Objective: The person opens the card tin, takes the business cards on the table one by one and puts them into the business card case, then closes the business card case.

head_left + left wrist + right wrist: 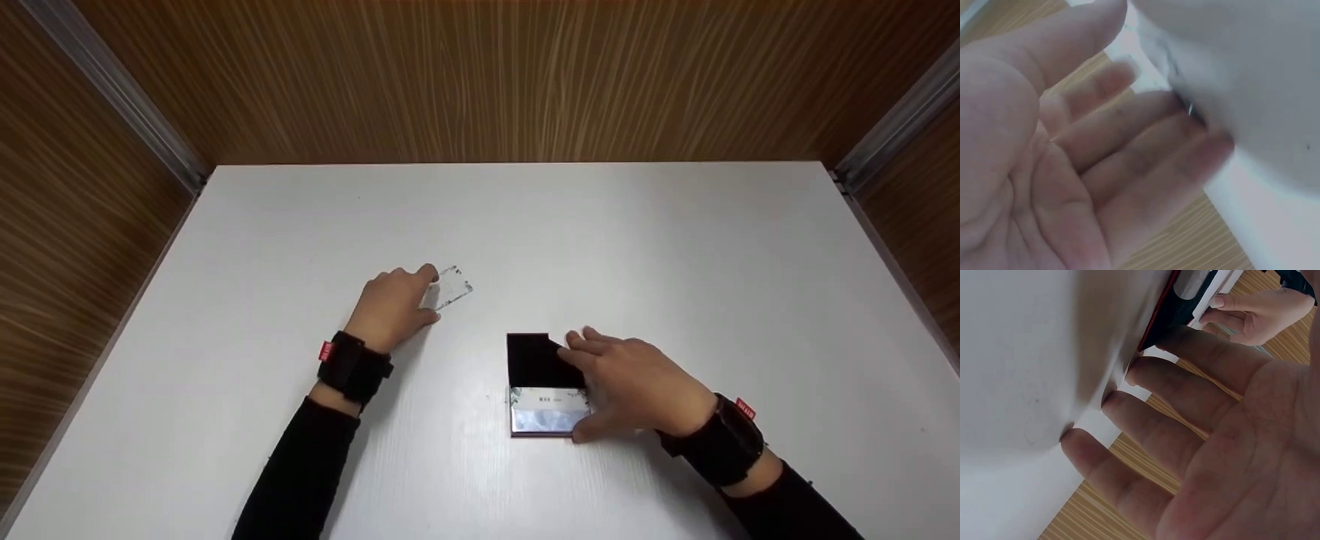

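A small pale card with a floral border (454, 287) lies near the middle of the white table. My left hand (391, 306) has its thumb and forefinger at opposite edges of the card's near end, holding it. In the left wrist view the fingers (1129, 157) meet the table, and the card is blurred. An unfolded card case (529, 360) with a black inner flap lies nearer me, another floral printed card (536, 397) in its lower half. My right hand (634, 382) rests beside the case, its fingers mostly straight, forefinger over the flap, thumb by the lower right corner.
The white table (675, 247) extends around both hands. Wood-grain panels (510, 82) stand at the back and sides, with metal strips (120, 94) at the corners. Both wrists carry black straps (352, 367).
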`<state>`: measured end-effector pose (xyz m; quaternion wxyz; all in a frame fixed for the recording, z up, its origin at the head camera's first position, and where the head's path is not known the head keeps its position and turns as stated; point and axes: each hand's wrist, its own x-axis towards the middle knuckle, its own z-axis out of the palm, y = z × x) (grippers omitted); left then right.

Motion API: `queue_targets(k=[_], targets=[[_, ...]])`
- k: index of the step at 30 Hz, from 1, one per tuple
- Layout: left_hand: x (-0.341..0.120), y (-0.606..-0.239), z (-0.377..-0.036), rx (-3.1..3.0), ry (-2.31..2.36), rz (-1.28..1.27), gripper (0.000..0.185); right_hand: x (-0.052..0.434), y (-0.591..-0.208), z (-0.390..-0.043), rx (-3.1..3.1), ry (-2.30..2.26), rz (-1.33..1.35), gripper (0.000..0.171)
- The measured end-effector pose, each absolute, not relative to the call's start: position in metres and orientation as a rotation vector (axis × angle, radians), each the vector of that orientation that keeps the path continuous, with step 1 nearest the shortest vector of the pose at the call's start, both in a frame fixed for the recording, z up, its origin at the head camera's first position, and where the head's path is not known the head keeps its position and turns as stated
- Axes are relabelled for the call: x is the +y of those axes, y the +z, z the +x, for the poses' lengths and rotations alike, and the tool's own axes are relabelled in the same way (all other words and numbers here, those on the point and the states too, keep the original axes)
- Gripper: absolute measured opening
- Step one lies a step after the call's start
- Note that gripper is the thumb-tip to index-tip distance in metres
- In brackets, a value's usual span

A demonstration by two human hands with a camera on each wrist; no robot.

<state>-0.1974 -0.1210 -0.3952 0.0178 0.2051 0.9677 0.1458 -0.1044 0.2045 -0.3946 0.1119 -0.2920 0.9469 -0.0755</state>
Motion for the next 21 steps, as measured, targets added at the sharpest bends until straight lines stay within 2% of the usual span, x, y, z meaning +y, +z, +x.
queue_targets(k=[2,8,13,21], targets=[[-0.1197,-0.3934,-0.1963,3.014,0.432,0.661,0.044,0.2042,-0.3934,-0.1044,2.780,-0.219,-0.854,0.106],[-0.1188,-0.3927,-0.1962,3.028,0.389,0.742,0.037,0.2045,-0.3924,-0.1043,2.775,-0.214,-0.850,0.105],[-0.1186,-0.3902,-0.1979,3.014,0.386,0.800,0.043,0.2064,-0.3932,-0.1042,2.772,-0.221,-0.836,0.105],[-0.1232,-0.3869,-0.1984,3.008,0.478,0.717,0.046,0.2060,-0.3930,-0.1036,2.801,-0.211,-0.866,0.106]])
